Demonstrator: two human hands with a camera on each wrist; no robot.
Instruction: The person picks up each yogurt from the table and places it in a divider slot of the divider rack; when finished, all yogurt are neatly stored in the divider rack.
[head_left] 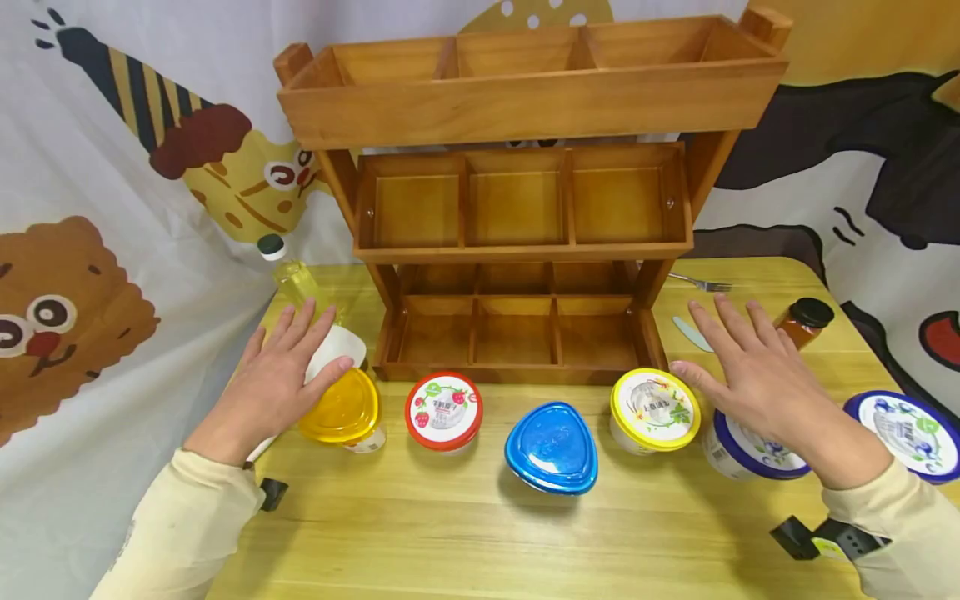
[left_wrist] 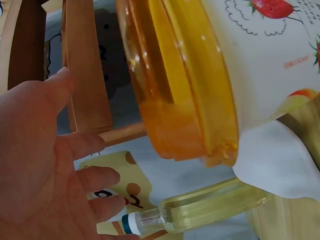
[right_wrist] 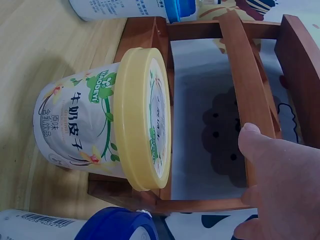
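Note:
My left hand (head_left: pixel 279 373), fingers spread and holding nothing, hovers at the left over a tub with an orange lid (head_left: pixel 347 408). A white dish (head_left: pixel 341 346) and a bottle of yellow liquid (head_left: pixel 297 279) lie just past it. My right hand (head_left: pixel 772 383) is likewise spread and holds nothing; it partly covers a dark-blue-lidded tub (head_left: pixel 738 450). Left of that hand stands a yellow-lidded tub (head_left: pixel 655 410), its printed side facing the right wrist view. Between the hands are a red-lidded tub (head_left: pixel 444 412) and a tub with a shiny blue lid (head_left: pixel 552 448).
A three-tier wooden rack (head_left: pixel 525 250) with bare compartments stands at the back. To the right are a fork (head_left: pixel 708 285), a knife with a pale blade (head_left: pixel 692 334), a dark-capped jar (head_left: pixel 806 321) and another blue-rimmed tub (head_left: pixel 905 435). A printed cloth (head_left: pixel 82 192) hangs behind the table.

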